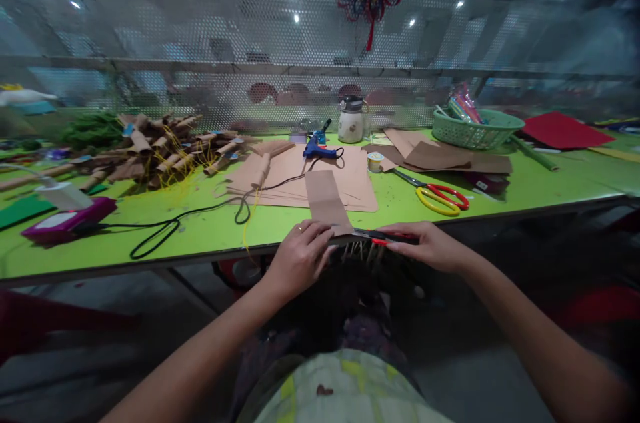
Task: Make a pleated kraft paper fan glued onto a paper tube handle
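My left hand (300, 255) pinches the near end of a brown paper strip (326, 202) that juts up over the green table's front edge (200, 256). My right hand (431, 246) grips a pair of red-and-black scissors (383, 236) whose blades lie across the strip's lower edge. Below the blades the paper hangs in several narrow cut fringes (357, 251). Both hands are closed and sit just in front of the table edge, above my lap.
On the table lie brown paper sheets (350, 176), a blue glue gun (317, 146) with a black cord (165, 230), yellow-and-red scissors (440, 198), a pile of paper rolls (160, 150), a green basket (475, 126), a white jar (351, 120), red paper (565, 130) and a purple device (67, 220).
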Available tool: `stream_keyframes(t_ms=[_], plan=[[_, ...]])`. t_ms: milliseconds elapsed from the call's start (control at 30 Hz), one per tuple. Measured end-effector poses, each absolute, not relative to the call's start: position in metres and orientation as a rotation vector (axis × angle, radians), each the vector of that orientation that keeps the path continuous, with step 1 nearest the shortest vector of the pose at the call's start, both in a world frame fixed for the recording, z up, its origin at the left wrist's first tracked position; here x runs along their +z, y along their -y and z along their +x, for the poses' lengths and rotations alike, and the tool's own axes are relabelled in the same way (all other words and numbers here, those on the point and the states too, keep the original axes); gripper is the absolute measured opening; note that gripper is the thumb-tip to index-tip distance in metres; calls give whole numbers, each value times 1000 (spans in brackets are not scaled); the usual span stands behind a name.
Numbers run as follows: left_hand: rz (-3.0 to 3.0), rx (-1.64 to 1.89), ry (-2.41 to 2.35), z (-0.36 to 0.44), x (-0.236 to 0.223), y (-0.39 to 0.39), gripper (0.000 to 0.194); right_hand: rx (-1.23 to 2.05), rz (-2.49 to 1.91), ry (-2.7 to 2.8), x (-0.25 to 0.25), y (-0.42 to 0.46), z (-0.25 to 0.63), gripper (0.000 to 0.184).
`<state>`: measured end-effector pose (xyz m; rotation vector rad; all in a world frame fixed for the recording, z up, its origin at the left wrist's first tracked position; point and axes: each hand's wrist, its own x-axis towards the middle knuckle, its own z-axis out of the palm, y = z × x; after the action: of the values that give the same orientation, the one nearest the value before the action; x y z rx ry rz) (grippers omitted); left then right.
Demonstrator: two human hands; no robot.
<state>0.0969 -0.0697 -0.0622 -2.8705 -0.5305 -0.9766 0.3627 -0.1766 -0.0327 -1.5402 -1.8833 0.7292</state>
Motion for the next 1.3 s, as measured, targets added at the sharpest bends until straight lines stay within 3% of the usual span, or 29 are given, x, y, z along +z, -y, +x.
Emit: stream_keyframes(t_ms=[167, 400, 733, 1300], plan=[[-2890, -644, 511, 94, -57, 70, 60, 672, -1536, 1881, -34, 173, 358, 38], [-2941, -287, 549, 99, -49, 55, 81, 613, -1541, 1934, -26, 165, 352, 35], [-2997, -248, 510, 84, -33, 51, 82, 626, -1571, 1955, -22, 165, 347, 35], [-3017, -178, 467, 71, -45, 44, 87, 595, -1664, 1875, -29, 185, 339, 36]])
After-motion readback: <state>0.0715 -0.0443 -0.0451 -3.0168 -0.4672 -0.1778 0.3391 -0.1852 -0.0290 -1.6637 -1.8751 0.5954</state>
